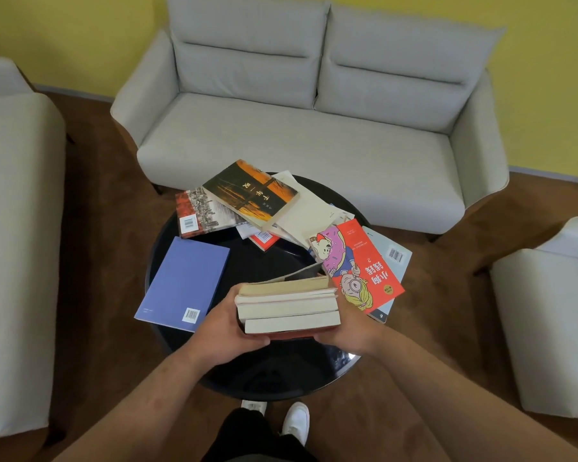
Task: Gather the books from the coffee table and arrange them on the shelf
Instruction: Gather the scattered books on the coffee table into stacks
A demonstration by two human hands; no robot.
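Note:
A stack of three books [289, 305] hangs over the near part of the round black coffee table [274, 371], page edges facing me. My left hand [229, 323] grips its left end and my right hand [347, 331] grips its right end. More books lie on the table: a blue book [186, 281] at the left, a red cartoon-cover book [357, 261] at the right, an orange and black book [251, 193] at the back on top of a city-photo book [201, 211], and a cream book [309, 211]. No shelf is in view.
A grey two-seat sofa [297, 128] stands behind the table. Armchairs flank it at the left [14, 228] and right [548, 311]. The floor is brown and the wall yellow. My white shoes [296, 420] are at the table's near edge.

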